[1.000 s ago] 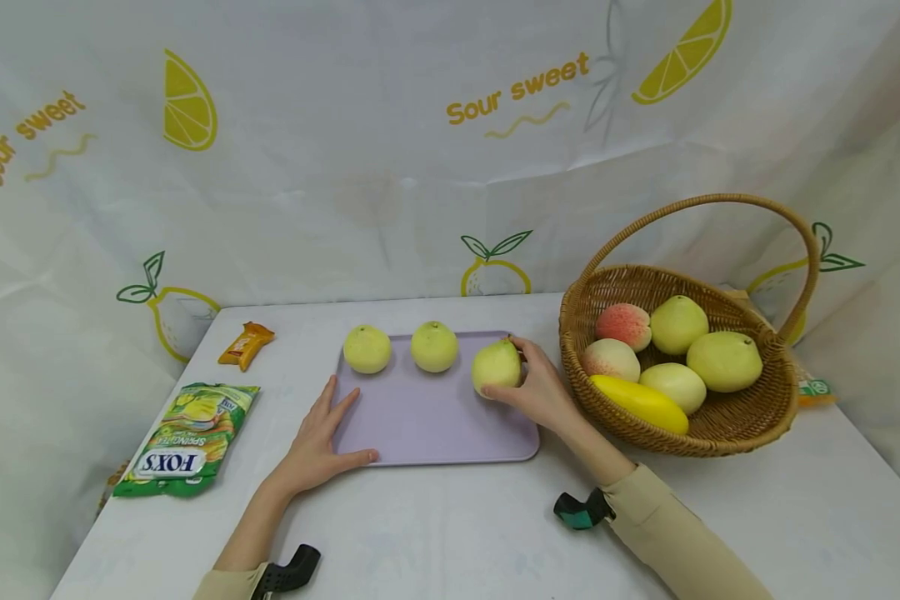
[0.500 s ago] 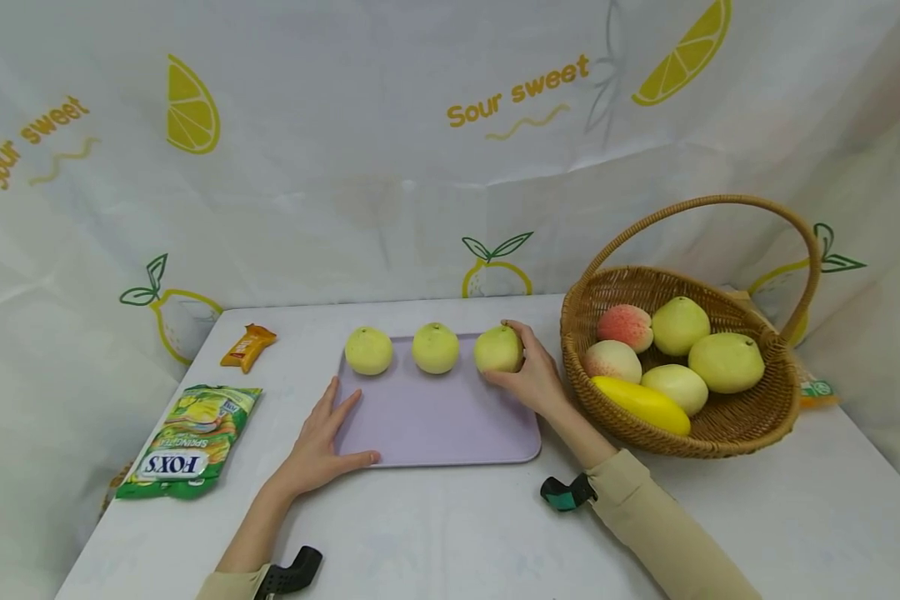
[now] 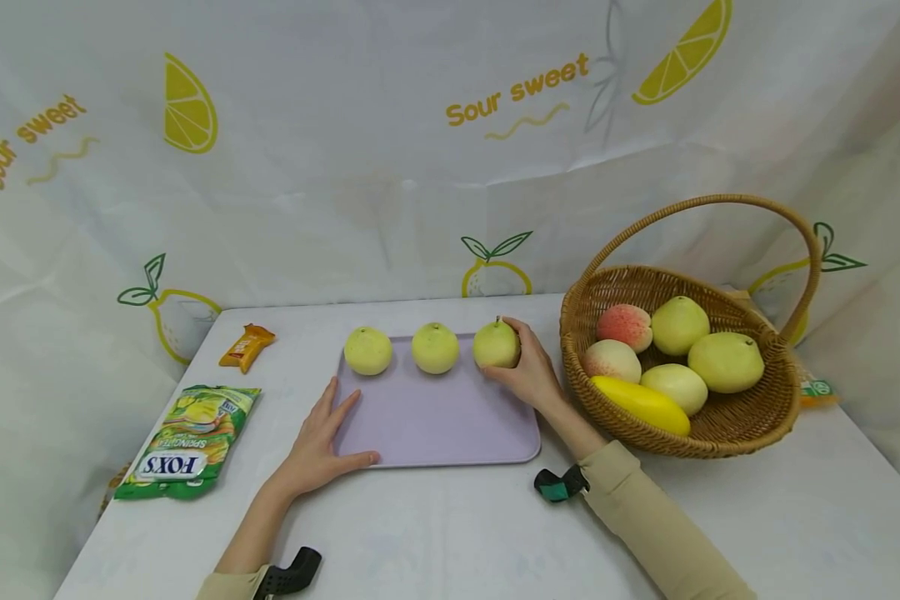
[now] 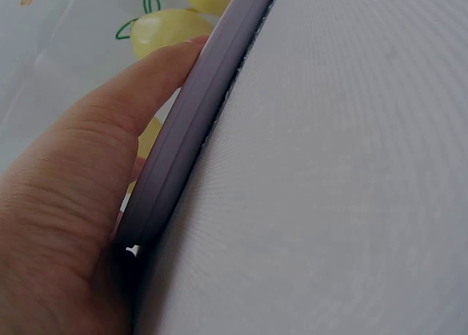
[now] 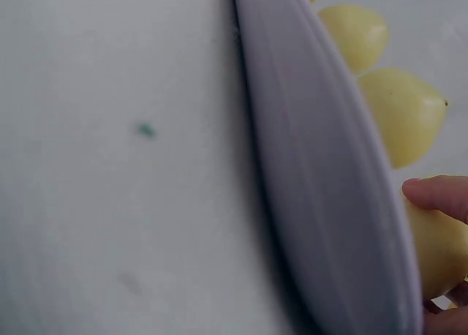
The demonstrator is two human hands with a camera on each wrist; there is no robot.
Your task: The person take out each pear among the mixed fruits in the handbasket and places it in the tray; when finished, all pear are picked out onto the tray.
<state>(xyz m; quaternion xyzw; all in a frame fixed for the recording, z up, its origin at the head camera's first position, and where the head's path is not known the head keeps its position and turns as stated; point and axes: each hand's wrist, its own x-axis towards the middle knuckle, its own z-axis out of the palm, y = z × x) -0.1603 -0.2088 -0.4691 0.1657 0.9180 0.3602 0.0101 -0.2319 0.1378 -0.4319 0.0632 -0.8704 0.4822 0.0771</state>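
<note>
My right hand (image 3: 531,375) holds a yellow-green pear (image 3: 496,345) by its right side at the far right corner of a lilac tray (image 3: 435,425). The stem points up. In the right wrist view, the thumb and fingertips curve round this pear (image 5: 439,247), partly hidden by the tray rim. Two similar pears, one at the far left corner (image 3: 368,351) and one at the middle (image 3: 435,348), line the tray's far edge. My left hand (image 3: 317,446) rests at the tray's near left corner, fingers spread. Its thumb (image 4: 157,75) touches the rim in the left wrist view.
A wicker basket (image 3: 750,433) with a tall handle stands right of the tray, close to my right forearm. It holds peaches, pears and a long yellow fruit (image 3: 640,404). To the left lie a green FOX'S bag (image 3: 187,442) and a small orange packet (image 3: 247,347).
My right hand has moved the pear slightly away from me to the tray's far edge and turned its stem upright. The left hand has stayed in place.
</note>
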